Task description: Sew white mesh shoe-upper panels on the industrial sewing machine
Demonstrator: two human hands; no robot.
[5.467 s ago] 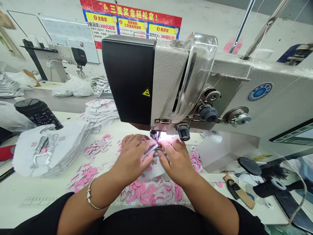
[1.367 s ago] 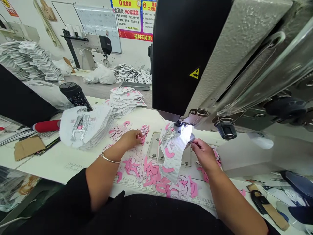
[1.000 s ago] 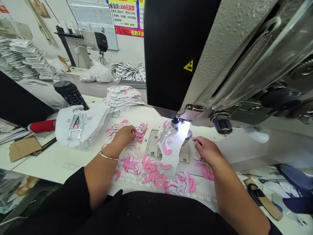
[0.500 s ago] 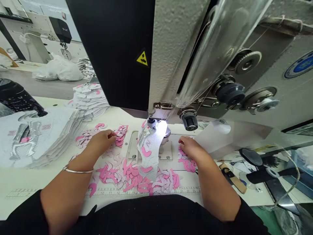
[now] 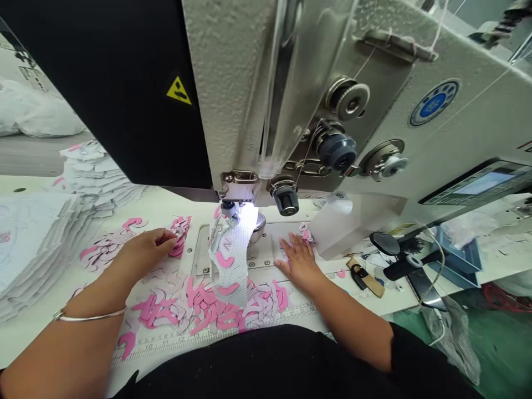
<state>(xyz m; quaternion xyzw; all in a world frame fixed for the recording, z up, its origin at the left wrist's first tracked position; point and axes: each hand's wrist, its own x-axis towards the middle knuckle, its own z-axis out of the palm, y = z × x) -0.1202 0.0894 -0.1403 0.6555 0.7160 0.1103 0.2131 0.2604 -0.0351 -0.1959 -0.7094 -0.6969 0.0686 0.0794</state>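
Hanging from under the presser foot [image 5: 233, 194] of the sewing machine [image 5: 233, 94], a perforated white shoe panel [image 5: 229, 260] drapes down toward the person, bright under the machine's lamp, with pink curved patches [image 5: 224, 259] on its mesh and its lower end lying over scattered pink cut pieces [image 5: 208, 313]. Neither hand touches the panel; the two hands are apart, one on each side of it, and neither is clamped on anything. The left hand [image 5: 147, 249], a thin metal bangle [image 5: 89, 317] on its wrist, lies open with its fingertips on a small heap of pink pieces [image 5: 179, 235]. The right hand [image 5: 299, 263] is spread flat on the white table [image 5: 332, 277] right of the needle, just below a few more pink scraps [image 5: 305, 233]. A ruler strip [image 5: 166, 346] runs along the table's near edge. Stacked white panels [image 5: 41, 244] sit further left, and a translucent plastic guard [image 5: 353, 221] stands right of the needle, below the thread tension knobs [image 5: 334, 151]
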